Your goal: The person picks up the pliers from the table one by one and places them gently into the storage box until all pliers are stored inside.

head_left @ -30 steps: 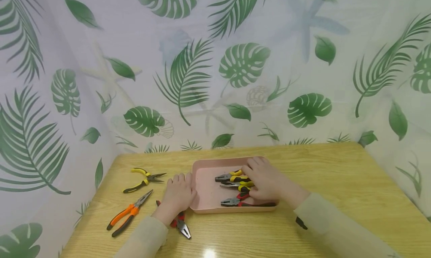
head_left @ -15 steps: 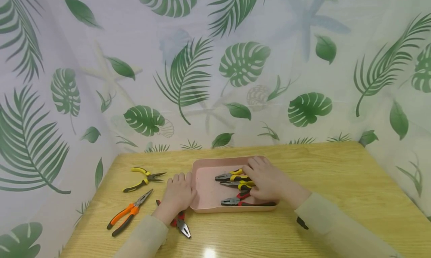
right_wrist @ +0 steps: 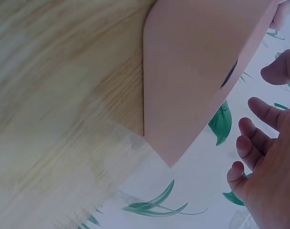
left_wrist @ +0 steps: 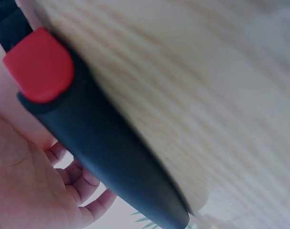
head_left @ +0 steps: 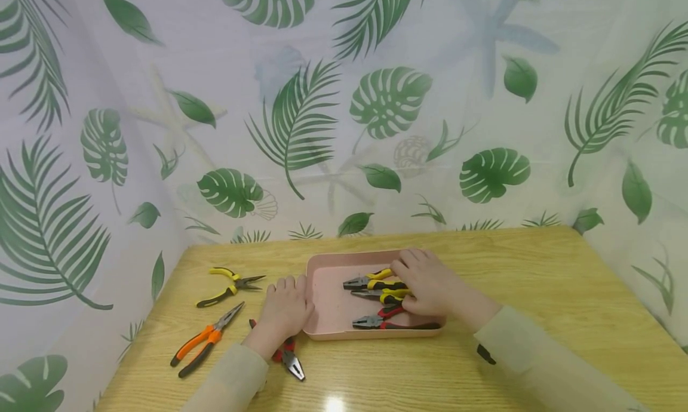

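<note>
Yellow-handled pliers [head_left: 376, 278] under right hand [head_left: 430, 286] point left, lying crosswise.

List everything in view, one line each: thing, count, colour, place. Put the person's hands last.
Tray: 1, pink, middle of the table.
Pliers in the tray: 3; two yellow-and-black at the far side, one red-and-black nearest the person.
Yellow-and-black pliers: 1, on the table left of the tray.
Orange-and-black pliers: 1, on the table, nearer left.
Red-and-black pliers: 1, partly under the left wrist.
Table: 1, light wood.
Curtain: white with green leaves, behind and beside the table.
Left hand: flat on the table against the tray's left edge.
Right hand: over the tray, on the yellow handles.
</note>
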A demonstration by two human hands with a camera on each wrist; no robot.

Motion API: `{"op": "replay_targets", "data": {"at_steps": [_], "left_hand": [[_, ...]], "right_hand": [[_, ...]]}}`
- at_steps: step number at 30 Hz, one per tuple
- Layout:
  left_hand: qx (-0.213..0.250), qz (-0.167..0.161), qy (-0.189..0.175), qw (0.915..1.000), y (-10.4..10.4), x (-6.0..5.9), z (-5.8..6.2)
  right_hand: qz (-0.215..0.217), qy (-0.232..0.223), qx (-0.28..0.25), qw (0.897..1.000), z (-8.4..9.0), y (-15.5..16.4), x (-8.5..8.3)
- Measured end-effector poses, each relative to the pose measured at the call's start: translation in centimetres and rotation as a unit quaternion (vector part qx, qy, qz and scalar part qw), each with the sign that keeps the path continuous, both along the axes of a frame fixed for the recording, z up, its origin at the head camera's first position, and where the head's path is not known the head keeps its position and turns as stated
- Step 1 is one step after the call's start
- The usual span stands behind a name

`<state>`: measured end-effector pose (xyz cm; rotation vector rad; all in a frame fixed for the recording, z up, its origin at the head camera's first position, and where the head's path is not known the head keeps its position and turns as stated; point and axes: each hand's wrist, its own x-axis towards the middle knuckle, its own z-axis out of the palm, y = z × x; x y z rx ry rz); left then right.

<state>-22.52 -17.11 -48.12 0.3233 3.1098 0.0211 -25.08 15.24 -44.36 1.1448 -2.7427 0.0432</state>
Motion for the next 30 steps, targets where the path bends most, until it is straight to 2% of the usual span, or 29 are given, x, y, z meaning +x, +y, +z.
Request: {"op": "replay_targets", "data": {"at_steps": [7,15,30], "left_hand": [[0.002,0.0,-0.001,1.0,0.0,-0.1,-0.2],[0.005,0.003,0.0,1.0,0.1,0.0,0.1],[0.015,-0.011,0.019,0.9996,-0.2,0.1,-0.4]], "right_hand": [[-0.015,-0.011,0.013,1.0,0.2,0.4,-0.1],[-0.026,-0.01,0.016,0.999,0.7,0.8,0.0],[-0.038,-0.009,0.021,0.999,0.4,2.0,-0.6]]}}
